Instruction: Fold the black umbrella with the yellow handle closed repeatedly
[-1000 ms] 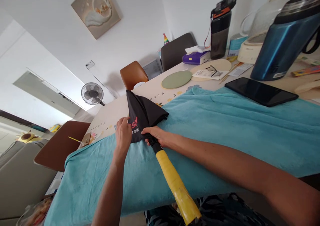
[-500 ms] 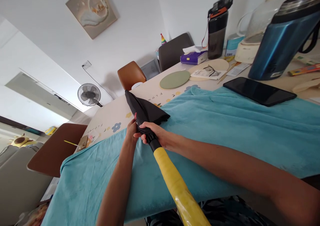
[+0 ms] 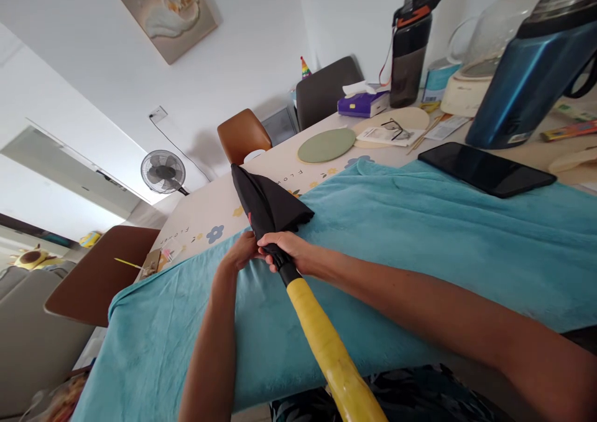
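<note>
A folded black umbrella (image 3: pixel 261 201) points away from me over the table, one flap of its cloth hanging loose to the right. Its long handle, wrapped in yellow (image 3: pixel 321 341), runs back toward my lap. My right hand (image 3: pixel 289 248) is closed round the gathered cloth just above the black collar. On the umbrella's left side my left hand (image 3: pixel 243 251) grips the cloth, its fingertips partly hidden behind the umbrella and the right hand. Beneath both hands lies a turquoise blanket (image 3: pixel 401 248) spread over the table's near part.
On the right are a black phone (image 3: pixel 487 168), a blue thermos (image 3: pixel 532 74), a dark water bottle (image 3: pixel 410 55) and glasses (image 3: pixel 394 128). A green round mat (image 3: pixel 326 145) and purple tissue box (image 3: pixel 362 104) lie farther back. A brown chair (image 3: pixel 102 273) stands at the left edge.
My left hand has shifted slightly left and down along the umbrella's cloth. The right hand keeps its grip, and the view has tilted a little.
</note>
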A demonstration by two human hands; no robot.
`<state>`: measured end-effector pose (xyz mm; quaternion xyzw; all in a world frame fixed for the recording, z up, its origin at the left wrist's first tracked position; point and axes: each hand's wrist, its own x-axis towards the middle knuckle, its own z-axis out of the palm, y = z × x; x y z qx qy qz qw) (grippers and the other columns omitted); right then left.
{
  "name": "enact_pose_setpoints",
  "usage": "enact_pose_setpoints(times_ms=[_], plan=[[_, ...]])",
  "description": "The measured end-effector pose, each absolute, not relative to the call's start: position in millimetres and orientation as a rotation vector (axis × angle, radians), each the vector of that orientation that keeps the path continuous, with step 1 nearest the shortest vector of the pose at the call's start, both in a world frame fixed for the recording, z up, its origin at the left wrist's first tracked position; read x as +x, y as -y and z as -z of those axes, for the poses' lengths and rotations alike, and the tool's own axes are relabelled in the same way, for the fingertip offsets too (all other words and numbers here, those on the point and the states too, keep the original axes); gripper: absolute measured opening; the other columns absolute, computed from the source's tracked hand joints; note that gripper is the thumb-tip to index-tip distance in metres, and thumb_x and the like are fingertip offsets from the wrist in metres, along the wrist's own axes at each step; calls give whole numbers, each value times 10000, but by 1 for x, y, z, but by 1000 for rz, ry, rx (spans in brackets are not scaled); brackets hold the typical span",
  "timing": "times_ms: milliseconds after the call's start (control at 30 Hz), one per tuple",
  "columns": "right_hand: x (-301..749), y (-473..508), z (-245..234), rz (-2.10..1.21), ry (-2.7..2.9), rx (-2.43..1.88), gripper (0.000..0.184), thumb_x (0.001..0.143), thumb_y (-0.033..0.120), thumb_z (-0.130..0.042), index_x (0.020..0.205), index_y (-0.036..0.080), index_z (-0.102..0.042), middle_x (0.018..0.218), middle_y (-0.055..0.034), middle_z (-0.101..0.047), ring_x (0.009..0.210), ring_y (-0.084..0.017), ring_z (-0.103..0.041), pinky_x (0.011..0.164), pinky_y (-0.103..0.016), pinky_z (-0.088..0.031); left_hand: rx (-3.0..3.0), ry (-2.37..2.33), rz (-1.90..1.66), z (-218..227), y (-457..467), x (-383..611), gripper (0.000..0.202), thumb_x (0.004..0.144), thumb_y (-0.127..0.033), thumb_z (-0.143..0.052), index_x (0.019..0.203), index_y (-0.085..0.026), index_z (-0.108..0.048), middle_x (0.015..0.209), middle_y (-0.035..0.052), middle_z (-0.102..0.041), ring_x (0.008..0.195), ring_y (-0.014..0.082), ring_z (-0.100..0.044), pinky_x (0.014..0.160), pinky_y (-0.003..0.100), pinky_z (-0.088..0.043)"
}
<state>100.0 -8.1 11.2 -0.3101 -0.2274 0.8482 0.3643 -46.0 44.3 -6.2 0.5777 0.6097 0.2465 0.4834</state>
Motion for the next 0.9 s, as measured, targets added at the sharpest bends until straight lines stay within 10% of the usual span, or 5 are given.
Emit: enact_pose_setpoints(times_ms=[300,600,900], plan=[[90,6,9,-2125,686,-1013,89,692,142,-574,645,122,-501,515,11,-507,402,-109,-493,350,-241,-433,1841,-1867,-1257,-18,-43,-42,214,771,-238,-424,918,-187,-570,810,27,-645,743,131,-596,691,265,-461],[91,7,11,-2098,758,-917,21,727,122,-504,736,136,-493,541,12,-499,415,-119,-506,362,-249,-442,2520,-1162,-615,-34,-64,47,356,712,-70,-431,928,-226,-668,1061,25,-624,1008,209,-492,907,326,-365],[91,8,14,-2090,759,-885,60,709,121,-536,689,145,-486,574,-3,-516,434,-124,-513,354,-256,-442,2821,-1012,-125,-25,-112,72,351,571,-53,-466,766,-207,-715,768,64,-641,827,217,-517,831,316,-399]])
